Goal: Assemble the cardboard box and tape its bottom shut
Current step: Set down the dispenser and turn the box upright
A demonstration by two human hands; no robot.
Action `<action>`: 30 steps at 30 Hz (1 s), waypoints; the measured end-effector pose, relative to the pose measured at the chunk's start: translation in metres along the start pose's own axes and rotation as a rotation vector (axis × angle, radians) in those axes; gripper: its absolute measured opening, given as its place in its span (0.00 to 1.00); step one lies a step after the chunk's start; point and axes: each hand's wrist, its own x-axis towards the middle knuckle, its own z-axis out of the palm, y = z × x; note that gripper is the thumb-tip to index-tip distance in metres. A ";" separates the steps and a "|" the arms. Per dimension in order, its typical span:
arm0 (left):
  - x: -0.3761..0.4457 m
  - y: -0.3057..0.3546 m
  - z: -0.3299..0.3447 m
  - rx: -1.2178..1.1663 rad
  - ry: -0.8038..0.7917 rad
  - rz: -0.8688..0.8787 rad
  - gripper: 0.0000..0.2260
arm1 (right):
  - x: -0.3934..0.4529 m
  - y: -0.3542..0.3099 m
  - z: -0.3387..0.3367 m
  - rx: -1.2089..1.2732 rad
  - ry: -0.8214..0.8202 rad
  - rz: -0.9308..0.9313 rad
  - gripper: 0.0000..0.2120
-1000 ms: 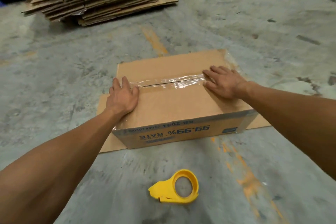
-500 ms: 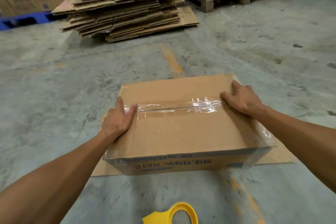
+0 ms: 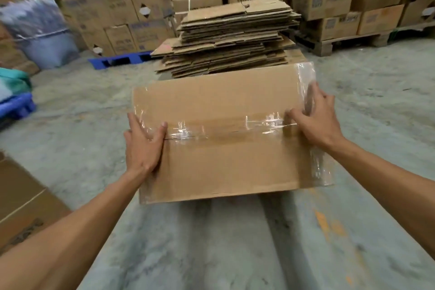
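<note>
Cardboard box [image 3: 226, 162] is gripped at both ends, taped face toward the camera, long axis running left to right. Clear tape [image 3: 211, 130] runs along the centre seam, parallel to that axis; more tape wraps the box's right edge. Left hand [image 3: 142, 146] clasps the box's left edge, thumb on the taped face. Right hand [image 3: 315, 117] clasps the right edge likewise. Bare concrete floor [image 3: 235, 242] lies open below the box. Stack of flattened cartons [image 3: 230, 40] stands just behind it.
</note>
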 end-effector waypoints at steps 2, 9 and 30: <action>-0.004 -0.002 -0.003 -0.026 0.037 0.021 0.40 | -0.003 -0.005 0.000 0.082 0.008 0.023 0.44; -0.056 -0.063 0.009 -0.249 -0.220 -0.161 0.49 | -0.048 0.027 0.009 -0.042 -0.148 0.105 0.47; 0.053 -0.044 -0.013 -0.129 -0.559 -0.407 0.20 | 0.027 0.013 -0.006 0.100 -0.371 0.493 0.21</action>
